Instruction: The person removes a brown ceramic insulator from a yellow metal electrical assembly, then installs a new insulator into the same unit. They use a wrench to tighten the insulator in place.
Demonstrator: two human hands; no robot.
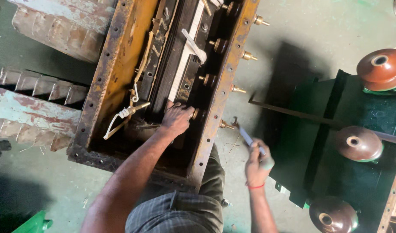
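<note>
I look down into a rusty yellow open-topped metal tank (124, 56) with dark windings and white strips inside. My left hand (177, 117) reaches inside the tank and grips a brown bushing fitting (194, 114) on the inner side of the right wall. My right hand (258, 162) is outside the tank and holds a metal spanner (245, 134) whose head meets a brass stud (226, 125) that sticks out of the tank's right wall. Other brass studs (249, 56) stick out along the same wall further up.
A dark green tank cover (323, 172) lies on the floor at right, carrying brown insulators (381, 69). Worn finned radiator panels (34, 116) flank the tank's left side. A green object (34, 223) shows at bottom left. The floor is grey concrete.
</note>
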